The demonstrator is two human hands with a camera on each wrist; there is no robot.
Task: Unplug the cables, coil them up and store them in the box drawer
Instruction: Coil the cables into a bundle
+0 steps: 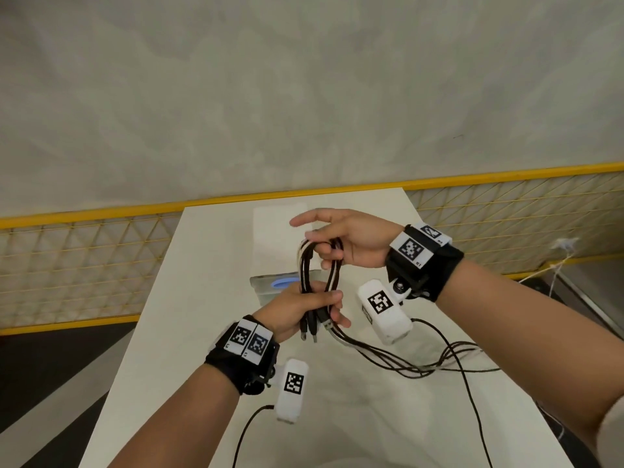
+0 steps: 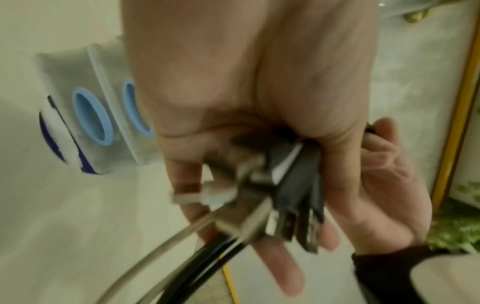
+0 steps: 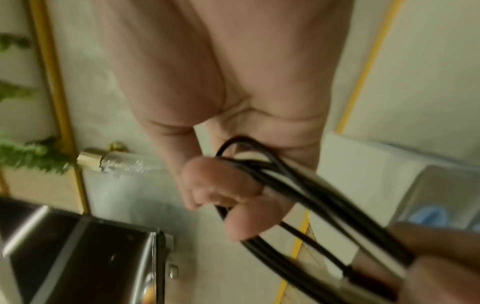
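Note:
Above the white table (image 1: 202,298) I hold a bundle of black and white cables (image 1: 305,268) folded into a long loop. My left hand (image 1: 324,309) grips the loop's lower end, where several USB plugs (image 2: 288,222) stick out below the fist. My right hand (image 1: 327,251) holds the loop's top with curled fingers (image 3: 228,185), its index finger straight and pointing left. The loose cable tails (image 1: 422,363) trail down to the table on the right. The translucent box drawer (image 1: 266,282) with blue oval handles (image 2: 91,115) stands just behind my hands.
A yellow-framed mesh railing (image 1: 101,211) runs behind the table, with a pale wall beyond. A dark metal object (image 3: 78,257) and a glass bottle with a gold cap (image 3: 114,162) show in the right wrist view. Thin black cords from the wrist cameras hang over the near table.

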